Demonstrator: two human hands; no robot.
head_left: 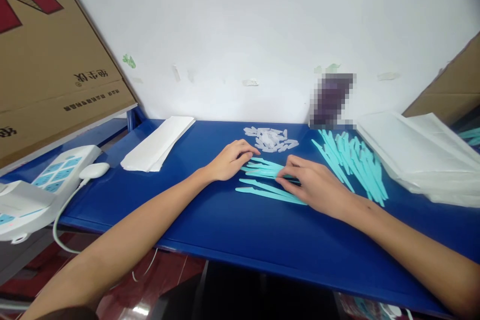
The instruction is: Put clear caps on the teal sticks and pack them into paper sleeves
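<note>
Several slim turquoise eyebrow razors (267, 191) lie loosely fanned on the blue table between my hands. My right hand (305, 180) is closed in a pinch on the handle end of an eyebrow razor (262, 173) in this group. At the opposite ends, my left hand (233, 159) has its fingers bent and thumb near the index finger; whatever is between them is hidden. Just beyond my hands is a heap of small translucent plastic caps (270, 139). A larger pile of turquoise eyebrow razors (352, 162) lies to the right of my right hand.
Folded white sheets (159, 144) lie at the left of the table (210, 225). Clear plastic bags (420, 155) are stacked at the right. A white power strip (56, 180) with a plugged-in cable sits at the left edge. Cardboard boxes (63, 55) flank the white wall.
</note>
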